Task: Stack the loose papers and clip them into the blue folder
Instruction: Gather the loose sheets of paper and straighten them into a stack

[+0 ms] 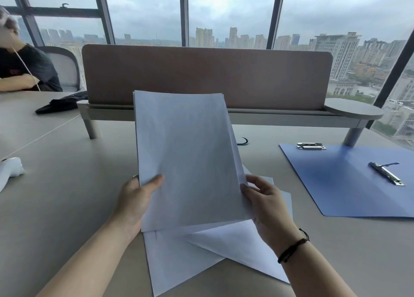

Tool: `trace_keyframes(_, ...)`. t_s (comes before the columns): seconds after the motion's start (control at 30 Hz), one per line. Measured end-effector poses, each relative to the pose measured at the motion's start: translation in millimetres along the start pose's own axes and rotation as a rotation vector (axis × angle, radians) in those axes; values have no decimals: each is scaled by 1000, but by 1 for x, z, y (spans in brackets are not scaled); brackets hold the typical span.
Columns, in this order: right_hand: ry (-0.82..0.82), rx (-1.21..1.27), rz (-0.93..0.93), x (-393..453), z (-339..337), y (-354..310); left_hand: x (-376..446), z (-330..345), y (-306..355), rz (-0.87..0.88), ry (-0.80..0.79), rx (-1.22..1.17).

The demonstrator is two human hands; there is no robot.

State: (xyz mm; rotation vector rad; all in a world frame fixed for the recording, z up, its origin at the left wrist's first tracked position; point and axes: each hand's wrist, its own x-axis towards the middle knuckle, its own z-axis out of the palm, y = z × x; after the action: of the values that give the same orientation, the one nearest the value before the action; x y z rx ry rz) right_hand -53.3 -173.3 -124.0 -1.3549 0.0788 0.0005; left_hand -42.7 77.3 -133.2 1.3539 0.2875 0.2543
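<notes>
Head view | left hand (134,198) and right hand (266,198) fingers pinch white paper stack (186,153) upright to square edges | open blue plastic folder (349,184) waits right

A wide grey table (67,196) carries everything. Loose white sheets (179,256) lie fanned and overlapping on it at the near middle. To the right an open blue folder (336,184) lies flat, with two metal clips (387,173) on it. At the far side stands a brown divider panel (206,77) on grey legs. A dark cloth (60,105) lies far left, a white object (10,169) at the left edge.
</notes>
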Motion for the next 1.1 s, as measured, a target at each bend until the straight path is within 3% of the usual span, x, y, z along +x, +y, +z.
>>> trace_keyframes(0.13, -127, 52, 33, -7, 4, -2, -4, 5, 1, 82, -18, 32)
trace_keyframes(0.27, -148, 138, 61, -7, 3, -5, -16, 6, 10, 288, -1, 111)
trace_keyframes(0.37, -203, -15, -65, -9, 4, -3, -25, 5, 22, 455, -1, 132)
trace_keyframes(0.47, -187, -85, -130, -10, 5, 2, -31, 9, 31, 566, -98, -5)
trace_keyframes(0.53, -150, -79, -148, -8, 4, 4, -34, 13, 34, 532, -156, -130)
trace_keyframes(0.63, -172, -78, -146, -8, 4, 8, -33, 11, 31, 460, -218, -126)
trace_keyframes(0.8, -166, -164, -123, -5, 5, 16, -24, 7, 8, 181, -196, 185)
trace_keyframes(0.97, -162, -318, -146, -2, 4, 13, -12, 2, -2, 242, -111, 305)
trace_keyframes(1.03, -161, -553, -209, 0, -3, 6, -7, 0, -1, 263, -41, 264)
trace_keyframes(1.1, -71, -1036, -250, 6, -19, 1, -4, -2, 2, 219, 15, 122)
